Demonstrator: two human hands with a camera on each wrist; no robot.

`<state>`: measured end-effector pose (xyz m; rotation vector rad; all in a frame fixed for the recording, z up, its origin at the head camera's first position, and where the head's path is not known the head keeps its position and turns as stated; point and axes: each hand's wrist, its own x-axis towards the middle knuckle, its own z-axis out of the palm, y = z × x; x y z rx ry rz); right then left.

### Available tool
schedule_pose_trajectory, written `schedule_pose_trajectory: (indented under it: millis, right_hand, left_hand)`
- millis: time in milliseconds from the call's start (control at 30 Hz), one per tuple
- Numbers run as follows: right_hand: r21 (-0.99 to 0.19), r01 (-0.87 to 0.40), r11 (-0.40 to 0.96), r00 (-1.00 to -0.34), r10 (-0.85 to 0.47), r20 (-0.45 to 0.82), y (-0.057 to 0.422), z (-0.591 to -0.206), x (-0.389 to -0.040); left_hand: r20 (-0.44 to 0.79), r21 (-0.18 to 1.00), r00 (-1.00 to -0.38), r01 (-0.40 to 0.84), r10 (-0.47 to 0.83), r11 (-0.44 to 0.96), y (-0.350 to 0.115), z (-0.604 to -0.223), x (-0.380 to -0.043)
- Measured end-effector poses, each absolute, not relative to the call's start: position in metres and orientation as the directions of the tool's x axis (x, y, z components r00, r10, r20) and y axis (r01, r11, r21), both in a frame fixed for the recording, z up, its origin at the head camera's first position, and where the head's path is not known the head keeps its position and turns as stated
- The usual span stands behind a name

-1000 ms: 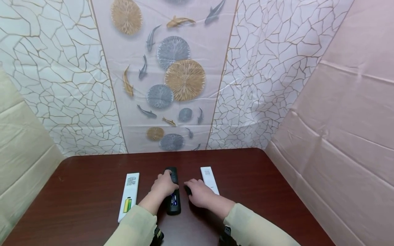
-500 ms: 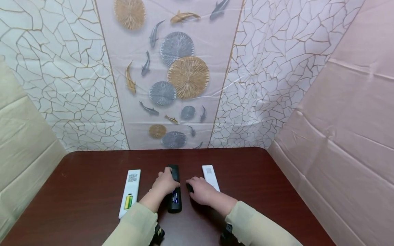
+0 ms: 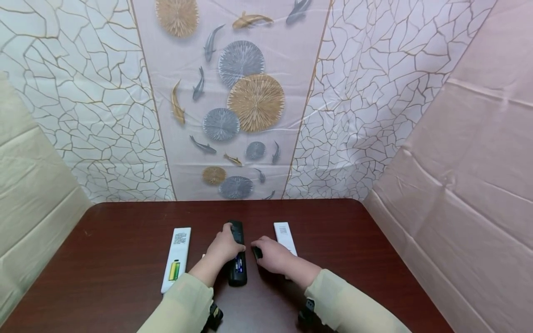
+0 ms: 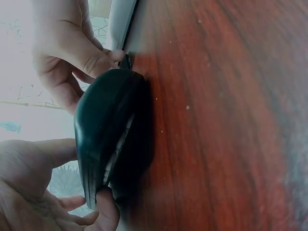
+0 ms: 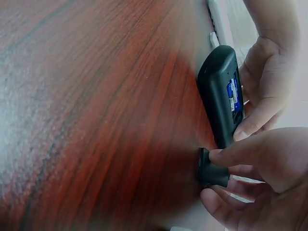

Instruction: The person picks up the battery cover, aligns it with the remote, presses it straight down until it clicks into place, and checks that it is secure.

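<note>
A black remote control (image 3: 238,278) lies face down on the table, its battery compartment uncovered. Blue batteries (image 5: 234,96) show inside it in the right wrist view. My left hand (image 3: 223,245) grips the remote by its sides, fingers on the far side and thumb on the near one. In the left wrist view one end of the remote (image 4: 108,106) faces the camera. Just to its right, my right hand (image 3: 273,254) pinches a small black battery cover (image 5: 215,173) between thumb and fingers, low over the tabletop and apart from the remote in the head view.
White remote-like bars lie on either side: one at the left (image 3: 177,252) with a printed code and a battery picture, another at the right (image 3: 285,237) partly under my right hand. The brown table (image 3: 116,259) ends at a patterned cloth backdrop (image 3: 233,138).
The head view has shifted slightly, so the table things sit a little higher in it. Both hands keep their hold on the remote and the cover, with hardly any movement.
</note>
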<state>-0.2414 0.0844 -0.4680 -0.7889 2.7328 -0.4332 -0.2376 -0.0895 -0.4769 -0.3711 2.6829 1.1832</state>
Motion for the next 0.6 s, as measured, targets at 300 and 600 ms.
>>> schedule_pose_trajectory:
  millis: [300,600]
  right_hand:
    - [-0.399,-0.475,0.784,-0.823,-0.557,-0.115,0.0883,-0.4708,-0.2412]
    - [-0.411,-0.488,0.77,-0.829,-0.556,-0.06,0.0898,-0.47,-0.2397]
  left_hand:
    - [-0.255,0.714,-0.956,-0.286,-0.143,0.639,-0.0932,-0.4807,-0.2388]
    - [-0.266,0.742,-0.951,-0.306,-0.158,0.597,-0.0951,-0.476,-0.2344]
